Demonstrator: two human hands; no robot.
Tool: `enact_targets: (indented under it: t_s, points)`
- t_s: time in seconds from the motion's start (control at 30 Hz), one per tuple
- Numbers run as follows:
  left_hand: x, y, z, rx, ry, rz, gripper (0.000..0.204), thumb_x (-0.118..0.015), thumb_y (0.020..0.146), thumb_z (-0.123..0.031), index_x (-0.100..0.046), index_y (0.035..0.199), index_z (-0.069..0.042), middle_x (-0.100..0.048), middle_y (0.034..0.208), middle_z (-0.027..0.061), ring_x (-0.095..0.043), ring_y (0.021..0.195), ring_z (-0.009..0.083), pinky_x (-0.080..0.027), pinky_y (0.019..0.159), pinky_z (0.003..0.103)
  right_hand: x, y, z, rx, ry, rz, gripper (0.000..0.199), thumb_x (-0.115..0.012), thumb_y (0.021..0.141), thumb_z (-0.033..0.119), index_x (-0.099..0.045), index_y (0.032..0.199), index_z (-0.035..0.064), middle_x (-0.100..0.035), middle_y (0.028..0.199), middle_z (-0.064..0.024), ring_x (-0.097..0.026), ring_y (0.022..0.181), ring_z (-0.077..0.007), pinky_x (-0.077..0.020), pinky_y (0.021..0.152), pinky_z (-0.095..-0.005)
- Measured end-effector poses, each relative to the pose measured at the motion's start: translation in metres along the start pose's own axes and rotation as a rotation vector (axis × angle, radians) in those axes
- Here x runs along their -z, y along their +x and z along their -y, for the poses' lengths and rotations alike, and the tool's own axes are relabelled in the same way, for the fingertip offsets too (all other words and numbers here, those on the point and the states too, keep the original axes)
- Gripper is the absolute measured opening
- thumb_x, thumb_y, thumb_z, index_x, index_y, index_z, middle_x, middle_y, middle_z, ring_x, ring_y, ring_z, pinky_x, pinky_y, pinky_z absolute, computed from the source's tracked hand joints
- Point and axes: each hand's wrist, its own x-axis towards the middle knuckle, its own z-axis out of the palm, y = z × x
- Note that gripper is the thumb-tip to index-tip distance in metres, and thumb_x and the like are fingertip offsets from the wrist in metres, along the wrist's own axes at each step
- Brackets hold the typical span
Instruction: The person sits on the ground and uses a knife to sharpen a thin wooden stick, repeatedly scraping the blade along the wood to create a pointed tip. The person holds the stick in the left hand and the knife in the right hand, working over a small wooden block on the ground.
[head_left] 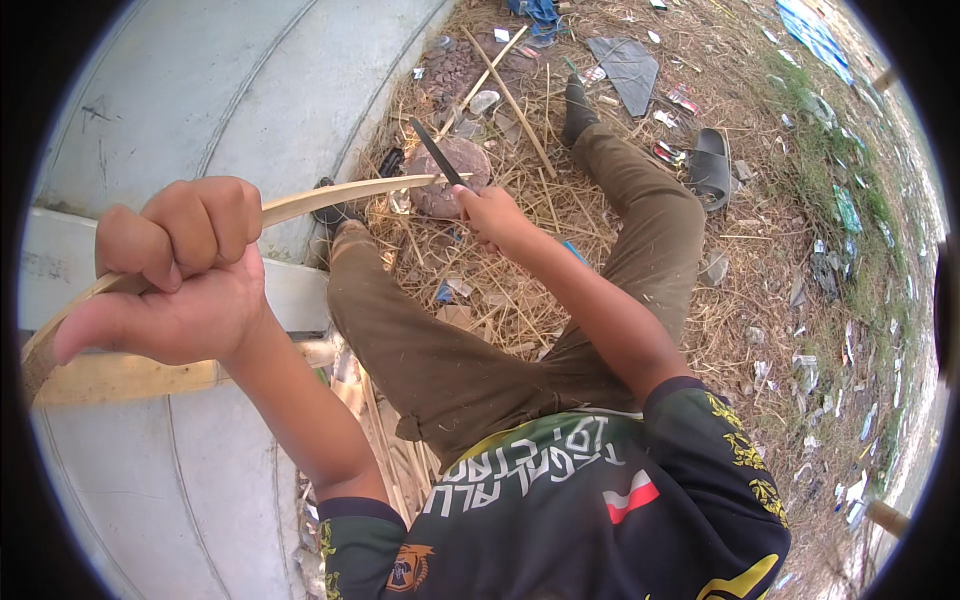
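My left hand (190,265) is closed round a long, pale strip of bamboo (340,194), raised at the left with the thumb stretched along it. The strip runs rightward to a thin tip over a round chopping block (448,160). In my right hand (490,215) is a dark-bladed knife (436,152), its blade slanting up and left across the block. Near the knife's base the blade crosses the strip's far end; whether it touches the wood I cannot tell. The fingers of my right hand partly hide the knife's handle.
Light grey panels (250,70) stand along the left. Shavings and straw (500,290) cover the ground between my legs. Long thin sticks (520,115) lie beyond the block. A dark slide sandal (709,170) rests right of my leg, with scattered litter and grass (850,240) farther right.
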Motion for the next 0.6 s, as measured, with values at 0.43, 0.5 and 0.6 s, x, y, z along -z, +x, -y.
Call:
enact_targets:
  t_s: [0.43,0.5,0.6]
  points:
    - [0.031,0.025,0.007,-0.004,-0.041,-0.162,0.073,-0.044,0.079,-0.088,-0.018,0.063,-0.021,-0.018,0.051,-0.0056,-0.007,0.047,0.0086,-0.007,0.048,0.029,-0.016,0.058,-0.113,0.162,-0.440,-0.200,0.051,-0.049,0.100,0.046,-0.060,0.094,-0.0028,-0.064,0.075,-0.0189,-0.063,0.069,-0.0362,-0.0486,0.068,-0.0463]
    - [0.030,0.024,0.007,0.002,0.032,-0.258,0.073,-0.043,0.081,-0.087,-0.016,0.062,-0.022,-0.018,0.051,-0.0053,-0.007,0.048,0.0089,-0.007,0.048,0.030,-0.017,0.049,-0.092,0.105,-0.345,-0.138,0.052,-0.050,0.100,0.045,-0.063,0.095,-0.0051,-0.067,0.083,-0.0237,-0.066,0.079,-0.0399,-0.0503,0.073,-0.0482]
    - [0.022,0.032,0.011,-0.001,-0.005,-0.203,0.062,-0.041,0.087,-0.072,-0.016,0.062,-0.021,-0.016,0.050,-0.0051,-0.006,0.047,0.0092,-0.007,0.048,0.029,-0.009,0.044,-0.082,0.064,-0.301,-0.134,0.053,-0.050,0.100,0.043,-0.065,0.093,-0.0068,-0.068,0.085,-0.0266,-0.068,0.082,-0.0419,-0.0510,0.074,-0.0493]
